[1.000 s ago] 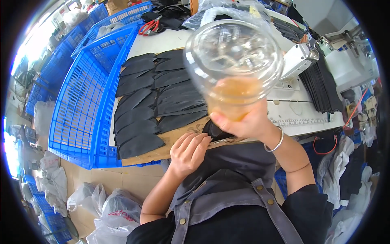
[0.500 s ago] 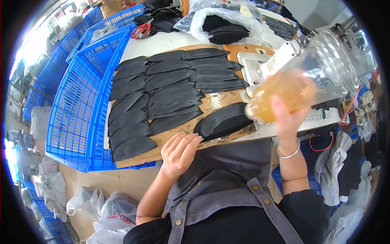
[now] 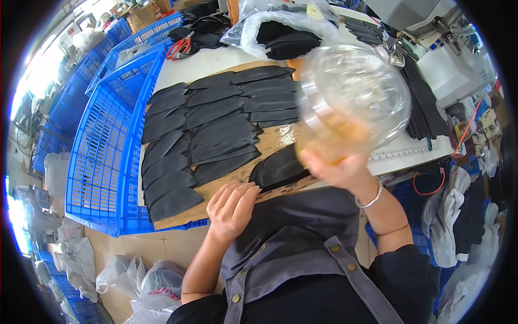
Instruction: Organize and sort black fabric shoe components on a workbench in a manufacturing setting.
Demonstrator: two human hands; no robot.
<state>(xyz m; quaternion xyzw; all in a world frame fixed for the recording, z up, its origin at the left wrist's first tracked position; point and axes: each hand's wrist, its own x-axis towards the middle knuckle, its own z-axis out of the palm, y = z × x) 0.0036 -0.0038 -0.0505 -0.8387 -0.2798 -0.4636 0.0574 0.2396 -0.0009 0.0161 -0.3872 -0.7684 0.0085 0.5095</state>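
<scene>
My right hand (image 3: 345,171) is wrapped round a clear plastic bottle (image 3: 380,100) with amber contents, smeared by motion. It hangs tilted above the right part of the board, with its broad clear end up and its amber part by my fingers. Partly behind it lies a stack of curved black pieces (image 3: 278,166) at the board's near edge. My left hand (image 3: 232,208) has its fingers closed at the left tip of that stack, seemingly pinching it. Many flat black pieces (image 3: 221,127) lie in overlapping rows on the brown board (image 3: 274,141).
A blue plastic crate (image 3: 108,156) stands against the board's left side. Red-handled scissors (image 3: 179,47) and an opened plastic bag (image 3: 251,32) of black pieces lie at the back. Dark strips (image 3: 423,102) and a grey-white machine (image 3: 456,67) are on the right.
My right hand has swung the bottle left and tipped its broad end upward, over the board. My left hand stays at the stack's tip. The view has shifted slightly.
</scene>
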